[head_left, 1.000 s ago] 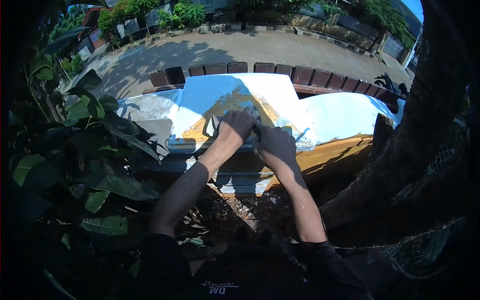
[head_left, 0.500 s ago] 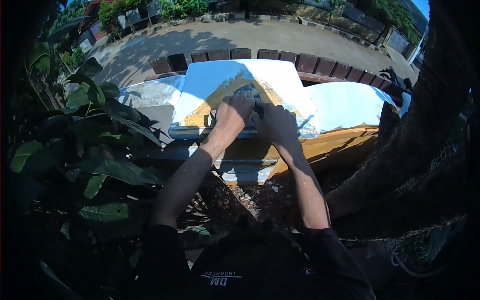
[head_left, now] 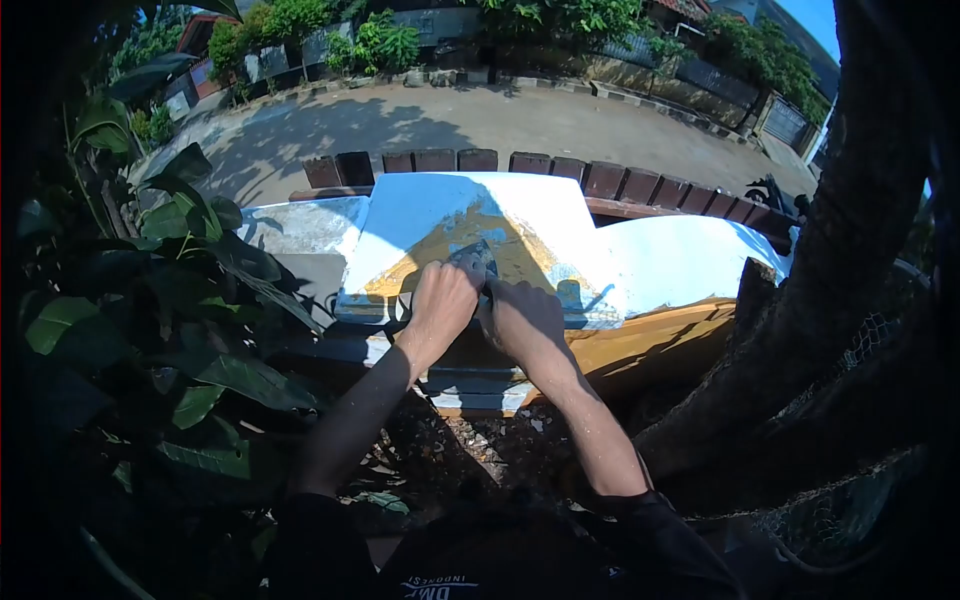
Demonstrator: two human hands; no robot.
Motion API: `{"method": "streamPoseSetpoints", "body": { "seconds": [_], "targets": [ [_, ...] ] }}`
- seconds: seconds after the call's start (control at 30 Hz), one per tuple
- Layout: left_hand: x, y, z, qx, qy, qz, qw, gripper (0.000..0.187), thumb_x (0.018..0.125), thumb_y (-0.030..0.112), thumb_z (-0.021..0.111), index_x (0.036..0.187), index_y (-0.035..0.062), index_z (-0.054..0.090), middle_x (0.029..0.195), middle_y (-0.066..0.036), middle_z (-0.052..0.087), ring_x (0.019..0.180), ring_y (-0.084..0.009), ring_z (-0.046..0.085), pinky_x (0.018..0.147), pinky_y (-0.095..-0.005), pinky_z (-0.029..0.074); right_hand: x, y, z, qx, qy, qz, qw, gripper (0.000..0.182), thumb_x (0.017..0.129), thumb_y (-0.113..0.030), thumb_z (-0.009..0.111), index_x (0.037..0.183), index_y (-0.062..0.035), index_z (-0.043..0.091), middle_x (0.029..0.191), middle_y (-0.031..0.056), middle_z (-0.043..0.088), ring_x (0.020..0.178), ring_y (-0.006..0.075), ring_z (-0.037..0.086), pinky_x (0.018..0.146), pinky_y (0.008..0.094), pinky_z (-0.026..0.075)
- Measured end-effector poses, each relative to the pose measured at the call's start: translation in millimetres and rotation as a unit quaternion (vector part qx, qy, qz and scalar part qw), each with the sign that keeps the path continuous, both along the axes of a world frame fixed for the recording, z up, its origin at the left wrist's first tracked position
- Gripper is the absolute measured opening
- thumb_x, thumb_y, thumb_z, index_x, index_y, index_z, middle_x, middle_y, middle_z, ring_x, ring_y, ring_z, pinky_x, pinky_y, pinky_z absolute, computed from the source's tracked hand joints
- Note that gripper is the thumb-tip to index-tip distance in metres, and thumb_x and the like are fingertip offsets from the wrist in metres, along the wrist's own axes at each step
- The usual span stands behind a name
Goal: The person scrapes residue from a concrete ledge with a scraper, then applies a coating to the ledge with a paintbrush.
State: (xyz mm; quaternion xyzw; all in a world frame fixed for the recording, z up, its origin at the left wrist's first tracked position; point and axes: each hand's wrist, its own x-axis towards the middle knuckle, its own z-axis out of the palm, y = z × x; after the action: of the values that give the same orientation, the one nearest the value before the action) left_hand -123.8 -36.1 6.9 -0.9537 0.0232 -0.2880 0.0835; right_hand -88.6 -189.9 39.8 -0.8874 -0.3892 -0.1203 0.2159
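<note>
Both of my hands are close together over a white panel (head_left: 420, 200) with a yellow-brown patch on its surface. A flat scraper (head_left: 480, 256) with a dark blade lies against the patch. My left hand (head_left: 445, 297) is closed near the blade, its fingers wrapped and pressed down. Beside it on the right, my right hand (head_left: 525, 318) is closed round the scraper's handle, which is mostly hidden. Whether my left hand grips the blade or another small item cannot be made out.
Leafy plants (head_left: 200, 350) crowd the left side. A thick tree trunk (head_left: 850, 260) stands at the right. Behind the panel runs a dark brown slatted fence (head_left: 605, 180), with a road (head_left: 440, 125) beyond. A rounded white surface (head_left: 690, 255) adjoins the panel's right.
The whole scene sits lower in view. My hands and the scraper have shifted slightly left relative to the panel, with the blade still on the patch.
</note>
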Motion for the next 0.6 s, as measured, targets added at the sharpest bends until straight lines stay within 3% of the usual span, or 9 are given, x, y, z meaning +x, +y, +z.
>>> {"method": "streamPoseSetpoints", "body": {
  "seconds": [0.03, 0.07, 0.17, 0.27, 0.33, 0.4, 0.43, 0.5, 0.6],
  "targets": [
    [-10, -6, -8, 0.013, 0.021, 0.027, 0.999, 0.03, 0.074, 0.004, 0.069, 0.104, 0.002, 0.07, 0.091, -0.015, 0.072, 0.079, -0.0317, 0.071, 0.069, -0.043, 0.051, -11, -3, -7, -0.001, -0.017, -0.006, 1.0, 0.019, 0.092, -0.02, 0.063, 0.099, -0.0049, 0.071, 0.079, 0.0217, 0.071, 0.072, 0.0401, 0.071, 0.066, 0.0501, 0.055],
    [-2, 6, -19, 0.028, -0.058, 0.001, 0.998, 0.017, 0.078, 0.01, 0.072, 0.094, 0.0041, 0.069, 0.082, -0.013, 0.069, 0.074, -0.0286, 0.068, 0.064, -0.0421, 0.048, -9, 2, -6, 0.009, -0.01, -0.006, 1.0, 0.023, 0.09, -0.021, 0.064, 0.104, -0.0057, 0.072, 0.079, 0.0217, 0.072, 0.072, 0.0402, 0.071, 0.067, 0.0495, 0.056],
    [22, 40, 1, -0.019, -0.118, -0.082, 0.989, 0.011, 0.077, 0.007, 0.069, 0.088, 0.0058, 0.069, 0.078, -0.013, 0.068, 0.069, -0.0302, 0.065, 0.062, -0.0443, 0.045, 22, 33, 11, -0.006, 0.054, 0.03, 0.998, 0.028, 0.087, -0.016, 0.062, 0.109, -0.0039, 0.074, 0.089, 0.0255, 0.073, 0.077, 0.0414, 0.074, 0.072, 0.0502, 0.058],
    [5, 30, 2, 0.045, -0.074, -0.025, 0.996, 0.01, 0.076, 0.006, 0.068, 0.086, 0.0063, 0.069, 0.077, -0.014, 0.069, 0.071, -0.0305, 0.067, 0.064, -0.0428, 0.047, 12, 28, 11, -0.037, 0.026, 0.023, 0.999, 0.028, 0.087, -0.016, 0.063, 0.109, -0.0034, 0.073, 0.086, 0.0241, 0.073, 0.075, 0.0409, 0.073, 0.07, 0.0488, 0.058],
    [-6, 12, -3, 0.046, -0.014, 0.021, 0.999, 0.01, 0.075, 0.005, 0.068, 0.085, 0.006, 0.069, 0.074, -0.015, 0.069, 0.073, -0.0305, 0.069, 0.068, -0.0414, 0.05, -3, 19, -6, 0.084, -0.137, 0.01, 0.987, 0.02, 0.086, -0.016, 0.065, 0.101, -0.0033, 0.072, 0.082, 0.0211, 0.072, 0.074, 0.0402, 0.072, 0.069, 0.0486, 0.057],
    [-4, 14, -5, 0.023, 0.015, 0.03, 0.999, 0.008, 0.075, 0.004, 0.069, 0.082, 0.006, 0.072, 0.073, -0.015, 0.069, 0.074, -0.0303, 0.07, 0.07, -0.0409, 0.051, -8, 16, -6, 0.027, 0.001, -0.006, 1.0, 0.015, 0.086, -0.015, 0.067, 0.094, -0.0028, 0.071, 0.078, 0.0195, 0.071, 0.074, 0.0393, 0.071, 0.068, 0.0488, 0.056],
    [-4, 17, 5, 0.022, -0.059, 0.008, 0.998, 0.007, 0.076, 0.004, 0.069, 0.081, 0.006, 0.073, 0.075, -0.016, 0.07, 0.075, -0.0298, 0.071, 0.071, -0.0402, 0.052, 3, 21, 5, 0.006, 0.026, 0.023, 0.999, 0.018, 0.086, -0.018, 0.068, 0.096, -0.0032, 0.072, 0.08, 0.0202, 0.072, 0.076, 0.0389, 0.072, 0.07, 0.0479, 0.057],
    [11, 33, 13, 0.018, -0.076, -0.01, 0.997, 0.008, 0.075, 0.005, 0.07, 0.083, 0.0053, 0.074, 0.079, -0.015, 0.071, 0.076, -0.0281, 0.072, 0.072, -0.038, 0.053, 18, 34, 22, -0.034, 0.013, 0.025, 0.999, 0.019, 0.086, -0.019, 0.069, 0.096, -0.0031, 0.072, 0.082, 0.0203, 0.073, 0.078, 0.0391, 0.073, 0.071, 0.0478, 0.057],
    [-15, 10, 5, 0.038, 0.041, 0.062, 0.997, 0.008, 0.075, 0.006, 0.071, 0.083, 0.0044, 0.073, 0.083, -0.014, 0.071, 0.077, -0.0269, 0.072, 0.072, -0.036, 0.053, -11, 17, 6, -0.051, 0.019, 0.003, 0.998, 0.02, 0.087, -0.02, 0.069, 0.097, -0.003, 0.072, 0.081, 0.0201, 0.073, 0.077, 0.0388, 0.073, 0.07, 0.0475, 0.057]
  ]
}}
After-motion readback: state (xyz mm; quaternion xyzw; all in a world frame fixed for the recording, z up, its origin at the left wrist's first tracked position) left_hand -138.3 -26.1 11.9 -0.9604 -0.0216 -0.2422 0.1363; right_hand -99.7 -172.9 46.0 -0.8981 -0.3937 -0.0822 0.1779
